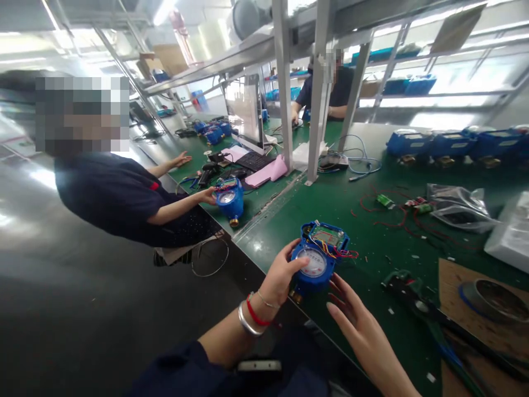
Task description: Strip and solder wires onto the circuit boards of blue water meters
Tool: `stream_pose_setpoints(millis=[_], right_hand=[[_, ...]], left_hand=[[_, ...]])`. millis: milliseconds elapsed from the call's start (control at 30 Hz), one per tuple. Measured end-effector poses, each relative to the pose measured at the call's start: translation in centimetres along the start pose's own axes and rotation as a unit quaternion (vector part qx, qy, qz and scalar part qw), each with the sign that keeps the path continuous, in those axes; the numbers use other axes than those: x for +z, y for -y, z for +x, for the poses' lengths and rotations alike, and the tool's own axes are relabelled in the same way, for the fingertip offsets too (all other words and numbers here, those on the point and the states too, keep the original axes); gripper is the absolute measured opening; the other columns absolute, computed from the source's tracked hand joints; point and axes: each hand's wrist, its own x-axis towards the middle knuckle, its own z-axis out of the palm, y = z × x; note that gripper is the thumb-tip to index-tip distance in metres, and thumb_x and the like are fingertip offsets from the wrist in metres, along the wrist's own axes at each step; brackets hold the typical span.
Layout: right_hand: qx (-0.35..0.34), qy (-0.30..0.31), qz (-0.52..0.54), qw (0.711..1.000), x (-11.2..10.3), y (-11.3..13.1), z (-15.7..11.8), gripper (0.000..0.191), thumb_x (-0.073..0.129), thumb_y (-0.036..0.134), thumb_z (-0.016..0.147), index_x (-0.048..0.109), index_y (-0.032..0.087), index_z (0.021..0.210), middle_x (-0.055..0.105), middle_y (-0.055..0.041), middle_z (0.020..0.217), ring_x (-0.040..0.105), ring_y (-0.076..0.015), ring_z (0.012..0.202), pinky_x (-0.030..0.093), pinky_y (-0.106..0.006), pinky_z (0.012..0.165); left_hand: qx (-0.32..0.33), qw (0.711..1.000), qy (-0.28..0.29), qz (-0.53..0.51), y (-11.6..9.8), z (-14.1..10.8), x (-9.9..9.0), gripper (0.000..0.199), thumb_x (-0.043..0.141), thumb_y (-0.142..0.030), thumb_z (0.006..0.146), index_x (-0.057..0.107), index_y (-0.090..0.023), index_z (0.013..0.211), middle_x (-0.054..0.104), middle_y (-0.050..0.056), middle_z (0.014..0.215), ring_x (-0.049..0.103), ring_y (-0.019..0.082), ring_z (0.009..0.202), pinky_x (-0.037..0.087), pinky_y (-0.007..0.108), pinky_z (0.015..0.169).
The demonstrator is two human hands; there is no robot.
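A blue water meter (313, 282) with a round clear dial and an opened electronics box is at the near edge of the green bench. Red, yellow and white wires come out of the box, and a brass fitting shows at its lower left. My left hand (281, 275) grips the meter from the left, its thumb lying over the dial. Right of the meter, my right hand (357, 320) is open with fingers apart, fingertips close to the casing; whether they touch it I cannot tell.
To the left a co-worker's hand holds another blue meter (230, 203). Pliers (421, 306), a tape roll (496, 300) on brown board, a plastic bag (458, 205) and small green boards (385, 201) lie right. Several blue meters (450, 144) line the back. A metal post (321, 94) stands ahead.
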Motion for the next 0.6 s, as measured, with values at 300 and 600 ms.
stream_pose_setpoints(millis=[300,600], right_hand=[[-0.005,0.004,-0.107,0.994,0.1,-2.4,1.6,0.038,0.052,0.051,0.090,0.065,0.025,0.115,0.068,-0.0054,0.117,0.065,-0.0204,0.109,0.053,-0.030,0.095],[-0.051,-0.022,-0.165,0.985,0.1,-2.5,1.9,0.031,0.052,0.047,0.090,0.068,0.025,0.105,0.072,-0.0037,0.103,0.070,-0.0169,0.094,0.057,-0.022,0.080]], left_hand=[[0.025,0.997,-0.069,-0.019,-5.2,5.7,-7.2,0.059,0.081,-0.021,0.063,0.063,-0.010,0.118,0.071,0.012,0.104,0.067,0.019,0.080,0.053,0.027,0.074],[0.077,0.991,-0.111,0.001,-8.3,10.3,-13.1,0.051,0.080,-0.020,0.062,0.066,-0.010,0.110,0.073,0.008,0.089,0.065,0.015,0.067,0.050,0.023,0.062]])
